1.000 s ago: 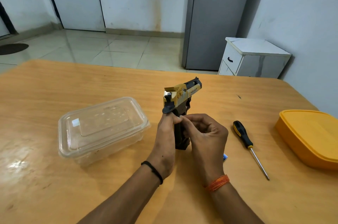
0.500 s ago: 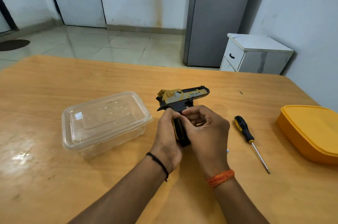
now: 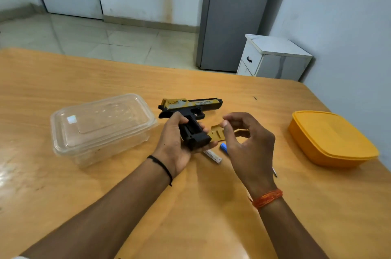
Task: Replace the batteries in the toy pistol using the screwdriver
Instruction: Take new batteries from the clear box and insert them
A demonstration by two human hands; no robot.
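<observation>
Left hand (image 3: 175, 142) grips toy pistol (image 3: 190, 114) | right hand (image 3: 247, 142) pinches grip cover (image 3: 218, 135) | clear box (image 3: 101, 127) (lidded)

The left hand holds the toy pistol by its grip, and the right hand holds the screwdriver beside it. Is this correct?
Not quite. In the head view the left hand holds the toy pistol by its grip, but the right hand holds the yellow grip cover, not the screwdriver.

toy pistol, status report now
Left hand grips toy pistol by the grip. Right hand pinches yellow cover panel, off the grip. Batteries lie on table underneath.
</observation>
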